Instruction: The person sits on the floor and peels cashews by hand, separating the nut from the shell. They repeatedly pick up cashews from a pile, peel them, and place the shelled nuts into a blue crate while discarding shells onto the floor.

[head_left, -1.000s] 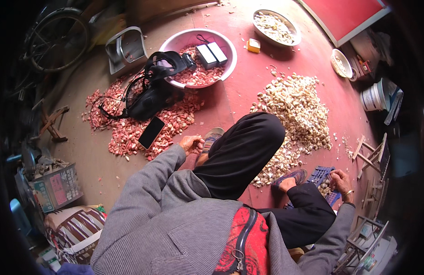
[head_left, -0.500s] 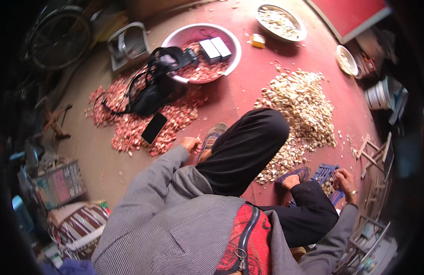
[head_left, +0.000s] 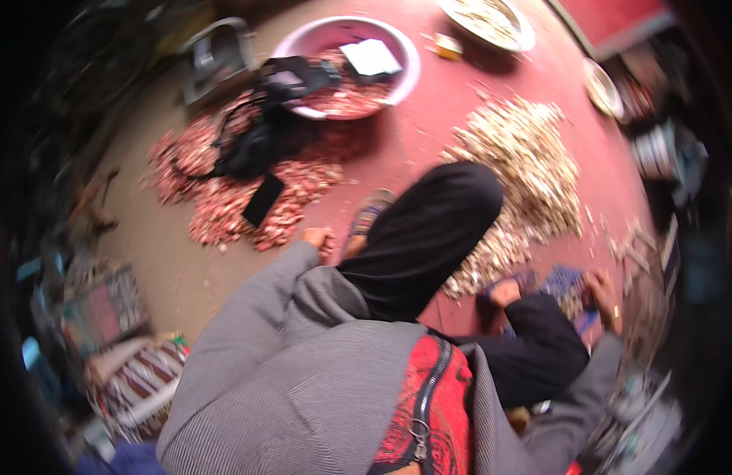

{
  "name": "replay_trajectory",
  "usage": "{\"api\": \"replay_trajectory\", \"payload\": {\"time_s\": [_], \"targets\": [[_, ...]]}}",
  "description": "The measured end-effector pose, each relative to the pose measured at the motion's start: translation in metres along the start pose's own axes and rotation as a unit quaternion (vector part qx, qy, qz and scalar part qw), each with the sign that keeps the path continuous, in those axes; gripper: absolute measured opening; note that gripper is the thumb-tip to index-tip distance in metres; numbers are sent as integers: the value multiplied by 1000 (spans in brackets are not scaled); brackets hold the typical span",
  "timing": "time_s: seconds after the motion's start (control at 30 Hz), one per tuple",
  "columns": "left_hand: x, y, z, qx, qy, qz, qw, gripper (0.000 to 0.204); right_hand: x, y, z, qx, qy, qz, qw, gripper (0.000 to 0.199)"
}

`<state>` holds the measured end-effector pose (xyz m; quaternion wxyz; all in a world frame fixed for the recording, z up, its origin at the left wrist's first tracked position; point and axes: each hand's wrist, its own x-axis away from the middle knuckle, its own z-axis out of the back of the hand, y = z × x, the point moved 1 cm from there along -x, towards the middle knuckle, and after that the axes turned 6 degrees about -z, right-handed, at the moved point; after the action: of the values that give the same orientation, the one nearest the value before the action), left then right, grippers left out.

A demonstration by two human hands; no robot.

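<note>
My left hand point(head_left: 319, 241) is closed beside my left shoe, at the near edge of a heap of small pinkish-red pieces point(head_left: 303, 187). Whether anything is in its fingers is hidden. My right hand point(head_left: 602, 298), a ring on one finger, is at the right side of a blue slatted plastic basket point(head_left: 561, 279) holding some small pale pieces. Motion blur smears its fingers, so its grip is unclear. Beyond my right foot spreads a large heap of small cream-coloured pieces point(head_left: 524, 162).
On the reddish heap lie a black phone point(head_left: 263, 201) and a black strapped bag point(head_left: 263, 146). A pink basin point(head_left: 411, 75) behind holds reddish pieces and white-and-black boxes. Farther off are a pale basin point(head_left: 527, 38) and a small yellow box point(head_left: 447, 47). A wooden stool point(head_left: 639, 257) stands right.
The whole view has shifted, so the floor and the heaps sit higher in the picture, and it is more blurred. My right hand has moved slightly right along the basket; my left stays low beside the shoe.
</note>
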<state>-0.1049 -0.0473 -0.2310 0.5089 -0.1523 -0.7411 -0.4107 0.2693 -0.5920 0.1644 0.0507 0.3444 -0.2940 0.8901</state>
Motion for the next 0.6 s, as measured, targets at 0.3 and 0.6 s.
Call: {"api": "replay_trajectory", "payload": {"time_s": [0.3,0.6], "targets": [[-28,-49,-57,-160,-1,-69,985,16,18,-16,2,-35,-13,12,999,25],[38,-38,44,-168,136,-44,975,15,7,-14,3,30,-28,34,999,22]]}}
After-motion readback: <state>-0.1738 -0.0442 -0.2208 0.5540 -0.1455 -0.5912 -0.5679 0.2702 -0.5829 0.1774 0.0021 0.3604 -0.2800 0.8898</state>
